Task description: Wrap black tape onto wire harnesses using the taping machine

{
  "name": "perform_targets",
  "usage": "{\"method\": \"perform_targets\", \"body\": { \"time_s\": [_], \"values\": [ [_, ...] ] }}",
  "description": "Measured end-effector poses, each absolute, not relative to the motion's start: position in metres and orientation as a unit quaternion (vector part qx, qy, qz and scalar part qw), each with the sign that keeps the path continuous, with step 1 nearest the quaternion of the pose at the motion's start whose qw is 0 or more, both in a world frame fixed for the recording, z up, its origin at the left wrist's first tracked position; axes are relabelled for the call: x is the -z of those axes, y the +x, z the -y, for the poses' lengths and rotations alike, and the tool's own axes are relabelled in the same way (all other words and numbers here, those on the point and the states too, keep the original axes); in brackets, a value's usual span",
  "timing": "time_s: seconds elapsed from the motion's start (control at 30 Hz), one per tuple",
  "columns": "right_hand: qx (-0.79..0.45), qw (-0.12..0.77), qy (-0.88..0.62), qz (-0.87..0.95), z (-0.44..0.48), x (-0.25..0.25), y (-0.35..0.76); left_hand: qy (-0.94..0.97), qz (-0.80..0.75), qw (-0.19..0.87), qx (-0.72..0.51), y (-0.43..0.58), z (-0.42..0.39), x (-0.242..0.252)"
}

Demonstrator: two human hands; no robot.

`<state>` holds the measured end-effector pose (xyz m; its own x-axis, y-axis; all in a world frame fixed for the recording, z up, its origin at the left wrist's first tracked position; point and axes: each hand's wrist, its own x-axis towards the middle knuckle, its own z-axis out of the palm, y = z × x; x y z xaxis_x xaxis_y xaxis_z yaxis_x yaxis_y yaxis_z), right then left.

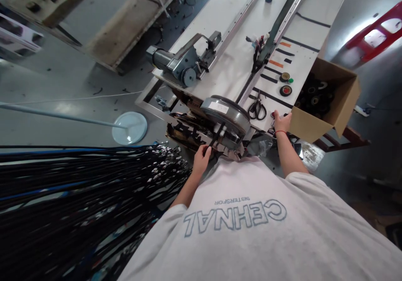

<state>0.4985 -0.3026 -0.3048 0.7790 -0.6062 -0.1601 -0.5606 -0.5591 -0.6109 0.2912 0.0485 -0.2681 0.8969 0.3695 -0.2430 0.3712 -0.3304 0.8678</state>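
My left hand (pixel 201 155) is closed around a black cable (pixel 216 135) that runs up onto a round grey metal drum (pixel 230 113) at the near end of a long white workbench (pixel 232 59). My right hand (pixel 282 122) rests on the bench's near right corner, beside a cardboard box (pixel 326 101); its fingers curl down on the surface and what they hold, if anything, is hidden. Black scissors (pixel 257 110) lie just left of that hand. My white shirt (pixel 260 222) fills the bottom of the view.
A large bundle of black cables with white connectors (pixel 81 197) spreads at the lower left. The open box holds black tape rolls (pixel 314 96). More tape rolls (pixel 285 90) lie on the bench. A grey motor unit (pixel 185 63) sits at its left edge, a red stool (pixel 377 29) at the far right.
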Motion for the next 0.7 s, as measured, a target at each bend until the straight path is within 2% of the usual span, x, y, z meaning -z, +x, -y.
{"method": "perform_targets", "body": {
  "time_s": [0.37,0.5,0.7],
  "values": [
    [0.043,0.320,-0.890,-0.321,0.301,0.304,0.497,0.873,-0.183,0.451,0.015,0.332,-0.034,0.266],
    [0.043,0.319,-0.890,-0.324,0.301,0.305,0.497,0.888,-0.208,0.405,0.071,0.316,-0.046,0.293],
    [0.038,0.316,-0.891,-0.324,0.301,0.302,0.497,0.847,-0.269,0.423,0.174,0.259,-0.066,0.334]
  ]
}}
